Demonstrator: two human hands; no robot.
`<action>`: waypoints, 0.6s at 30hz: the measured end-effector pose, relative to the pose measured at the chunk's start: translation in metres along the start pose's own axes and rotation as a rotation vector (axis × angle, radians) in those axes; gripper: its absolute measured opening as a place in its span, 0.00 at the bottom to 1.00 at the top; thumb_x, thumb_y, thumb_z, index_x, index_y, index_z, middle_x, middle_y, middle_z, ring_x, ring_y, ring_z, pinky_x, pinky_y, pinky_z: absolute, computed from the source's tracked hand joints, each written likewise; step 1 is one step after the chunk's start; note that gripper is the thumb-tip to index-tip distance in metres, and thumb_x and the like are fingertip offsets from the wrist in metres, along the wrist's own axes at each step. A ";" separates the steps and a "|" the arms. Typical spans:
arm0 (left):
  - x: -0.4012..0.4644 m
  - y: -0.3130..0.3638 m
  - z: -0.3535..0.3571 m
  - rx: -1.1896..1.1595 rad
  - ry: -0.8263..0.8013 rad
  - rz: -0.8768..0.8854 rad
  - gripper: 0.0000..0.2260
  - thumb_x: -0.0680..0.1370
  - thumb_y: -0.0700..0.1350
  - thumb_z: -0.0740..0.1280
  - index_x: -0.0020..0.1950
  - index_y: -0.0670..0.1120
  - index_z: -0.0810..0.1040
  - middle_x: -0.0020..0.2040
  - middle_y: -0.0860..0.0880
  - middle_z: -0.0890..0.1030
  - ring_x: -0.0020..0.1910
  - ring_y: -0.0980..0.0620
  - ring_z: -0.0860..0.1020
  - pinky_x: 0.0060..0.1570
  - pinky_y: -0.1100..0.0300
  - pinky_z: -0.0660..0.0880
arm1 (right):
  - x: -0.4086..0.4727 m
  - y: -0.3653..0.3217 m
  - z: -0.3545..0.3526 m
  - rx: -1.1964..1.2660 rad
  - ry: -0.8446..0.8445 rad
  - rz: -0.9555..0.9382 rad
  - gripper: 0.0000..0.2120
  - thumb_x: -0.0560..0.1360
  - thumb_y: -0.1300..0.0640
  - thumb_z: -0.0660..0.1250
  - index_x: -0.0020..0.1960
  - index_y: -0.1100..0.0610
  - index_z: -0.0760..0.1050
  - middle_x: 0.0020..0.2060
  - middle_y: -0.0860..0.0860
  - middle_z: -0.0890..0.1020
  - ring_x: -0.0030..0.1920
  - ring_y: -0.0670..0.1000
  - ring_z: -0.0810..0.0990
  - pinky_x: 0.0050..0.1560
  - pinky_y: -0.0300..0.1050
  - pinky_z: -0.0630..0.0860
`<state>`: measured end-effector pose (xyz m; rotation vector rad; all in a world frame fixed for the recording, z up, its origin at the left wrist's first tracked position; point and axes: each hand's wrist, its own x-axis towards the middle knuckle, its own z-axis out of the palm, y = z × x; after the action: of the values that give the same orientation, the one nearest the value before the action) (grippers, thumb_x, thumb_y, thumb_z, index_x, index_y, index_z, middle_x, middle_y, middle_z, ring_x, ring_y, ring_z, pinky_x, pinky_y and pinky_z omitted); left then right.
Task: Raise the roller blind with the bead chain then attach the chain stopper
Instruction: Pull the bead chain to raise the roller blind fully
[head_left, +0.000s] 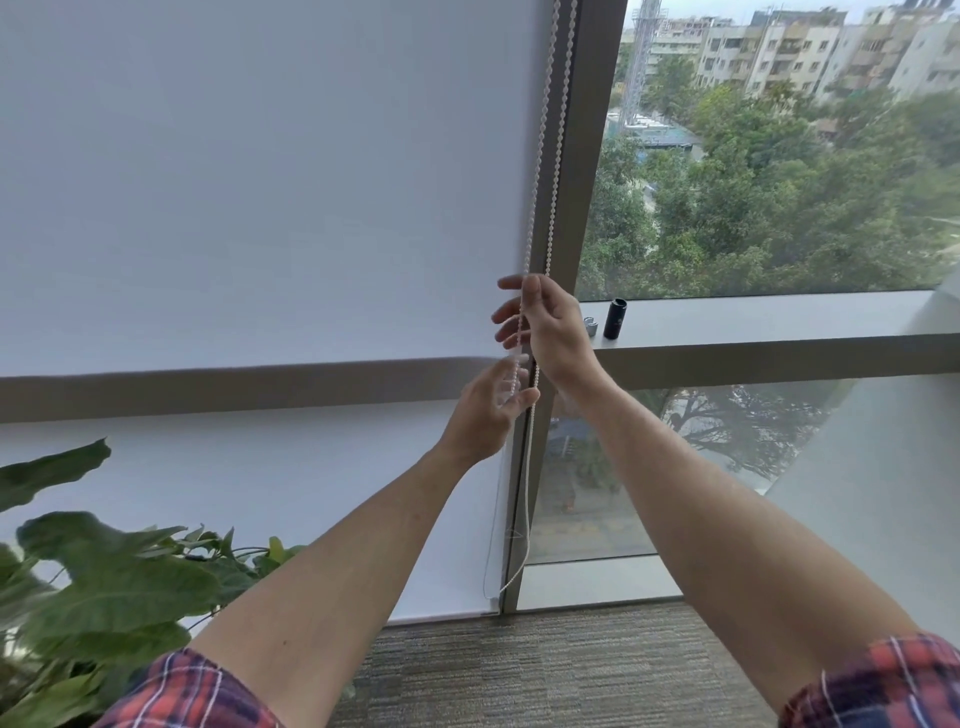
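Observation:
The white roller blind (270, 208) hangs down over the left window pane, its bottom edge close to the floor. A white bead chain (540, 156) runs in two strands down the blind's right edge, beside the window frame, and loops near the floor. My right hand (553, 327) is the upper one and pinches the chain between thumb and fingers. Just below it, my left hand (485, 413) holds the chain between thumb and curled fingers, slightly blurred. A small grey chain stopper (591, 326) lies on the window sill right of my right hand.
A black cylinder (615, 318) stands on the sill (753, 317) beside the stopper. A large-leafed plant (104, 587) fills the lower left. The vertical window frame (582, 182) runs behind the chain. Carpet (519, 670) covers the floor below.

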<state>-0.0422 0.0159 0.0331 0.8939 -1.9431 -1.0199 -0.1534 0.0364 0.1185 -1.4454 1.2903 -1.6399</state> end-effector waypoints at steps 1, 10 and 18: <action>-0.002 0.001 0.002 -0.002 0.017 0.017 0.08 0.79 0.45 0.68 0.58 0.49 0.79 0.51 0.50 0.84 0.50 0.53 0.82 0.54 0.56 0.78 | -0.001 -0.002 0.000 0.004 0.000 -0.011 0.14 0.85 0.51 0.54 0.55 0.54 0.77 0.36 0.53 0.82 0.32 0.51 0.81 0.33 0.44 0.77; -0.031 -0.009 0.022 -0.108 0.089 0.012 0.09 0.80 0.42 0.66 0.44 0.41 0.82 0.32 0.49 0.82 0.31 0.53 0.80 0.38 0.57 0.79 | -0.008 -0.034 0.007 0.154 0.140 -0.130 0.17 0.86 0.57 0.49 0.51 0.62 0.73 0.28 0.54 0.67 0.24 0.50 0.62 0.25 0.47 0.57; -0.050 -0.011 0.033 -0.094 0.068 0.030 0.09 0.80 0.42 0.66 0.43 0.42 0.83 0.32 0.49 0.82 0.32 0.54 0.80 0.39 0.60 0.79 | -0.014 -0.041 0.023 0.141 0.259 -0.204 0.18 0.84 0.56 0.54 0.36 0.50 0.68 0.24 0.41 0.66 0.26 0.43 0.62 0.25 0.39 0.59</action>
<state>-0.0442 0.0636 -0.0041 0.8335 -1.8318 -1.0412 -0.1217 0.0577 0.1497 -1.3487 1.1636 -2.0657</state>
